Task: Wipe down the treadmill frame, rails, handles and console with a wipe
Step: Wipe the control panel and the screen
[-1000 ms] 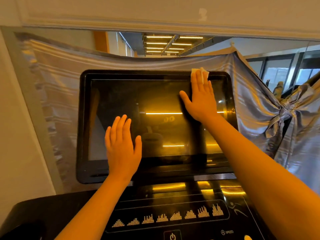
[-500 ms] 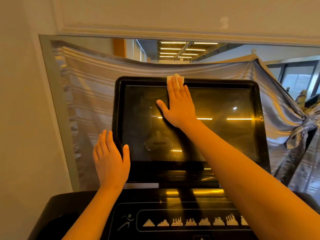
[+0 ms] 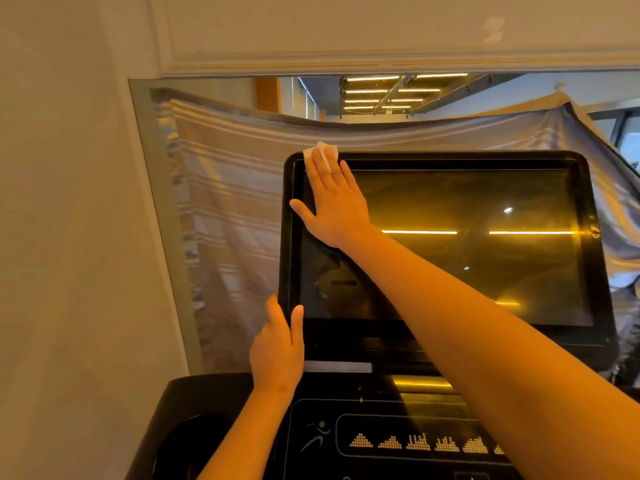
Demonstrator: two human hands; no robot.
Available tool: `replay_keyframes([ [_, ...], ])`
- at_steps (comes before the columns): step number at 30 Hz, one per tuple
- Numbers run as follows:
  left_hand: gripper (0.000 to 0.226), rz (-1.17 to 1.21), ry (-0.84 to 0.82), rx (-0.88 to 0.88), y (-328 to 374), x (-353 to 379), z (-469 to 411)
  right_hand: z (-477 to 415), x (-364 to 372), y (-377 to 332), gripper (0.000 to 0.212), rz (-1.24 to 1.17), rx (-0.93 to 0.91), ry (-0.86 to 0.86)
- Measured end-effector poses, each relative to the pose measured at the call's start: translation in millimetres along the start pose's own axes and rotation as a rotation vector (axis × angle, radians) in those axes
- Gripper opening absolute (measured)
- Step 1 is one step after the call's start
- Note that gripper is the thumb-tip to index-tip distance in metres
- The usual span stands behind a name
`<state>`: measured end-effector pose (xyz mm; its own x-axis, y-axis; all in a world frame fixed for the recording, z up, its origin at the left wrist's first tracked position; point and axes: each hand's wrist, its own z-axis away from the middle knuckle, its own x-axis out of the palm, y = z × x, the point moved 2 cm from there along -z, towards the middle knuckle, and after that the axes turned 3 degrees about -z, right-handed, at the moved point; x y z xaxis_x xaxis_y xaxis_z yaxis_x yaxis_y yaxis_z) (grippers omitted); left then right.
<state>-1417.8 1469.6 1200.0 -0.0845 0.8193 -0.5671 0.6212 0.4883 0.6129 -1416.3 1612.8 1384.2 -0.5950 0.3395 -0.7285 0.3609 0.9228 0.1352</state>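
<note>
The white wipe [image 3: 322, 152] is pressed flat under the fingertips of the right grip [image 3: 334, 206]. It is at the top left corner of the treadmill's console screen [image 3: 467, 202], where the glass meets the black frame [image 3: 433, 155]. The right grip is released: the fingers are held straight and close together and the thumb is spread out to the side, so nothing is clutched. The wipe is likely pressed this way so that a wide patch is rubbed at once and the corner is reached. Only a small bit of the wipe is seen past the fingertips; the rest is hidden under the grip. The left grip [image 3: 277, 344] is closed on the lower left edge of the same screen, with the thumb laid on the front of the frame and the fingers put round the side. This hold is probably used to steady the screen, so that it is not tipped back when it is pushed on. Below the screen the control panel [image 3: 398, 441] with its little hill pictures is seen, and it is touched by neither grip. Behind the screen a striped cloth [image 3: 235, 202] is hung over a mirror [image 3: 381, 95]. Going by the task, the console is the part being cleaned. The rails and handles are not seen, so it cannot be told if they are clean.
</note>
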Motion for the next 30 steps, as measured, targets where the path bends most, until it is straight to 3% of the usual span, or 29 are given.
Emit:
replay_keyframes([
  [9,0.08,0.017,-0.041,-0.009,-3,0,-1,-4,4,-16,0.079,0.046,-0.093,-0.002],
  [15,0.079,0.175,-0.138,-0.018,-10,1,10,14,8,-22,0.075,0.059,-0.186,0.006],
  [19,0.079,0.227,-0.217,-0.004,-22,-3,37,52,22,-39,0.074,0.016,-0.259,-0.042],
  [26,0.041,0.339,-0.185,-0.03,-31,-13,57,144,47,-61,0.072,-0.064,-0.337,-0.157],
  [30,0.05,0.292,-0.183,0.017,-37,-12,66,189,56,-71,0.07,-0.161,-0.348,-0.224],
])
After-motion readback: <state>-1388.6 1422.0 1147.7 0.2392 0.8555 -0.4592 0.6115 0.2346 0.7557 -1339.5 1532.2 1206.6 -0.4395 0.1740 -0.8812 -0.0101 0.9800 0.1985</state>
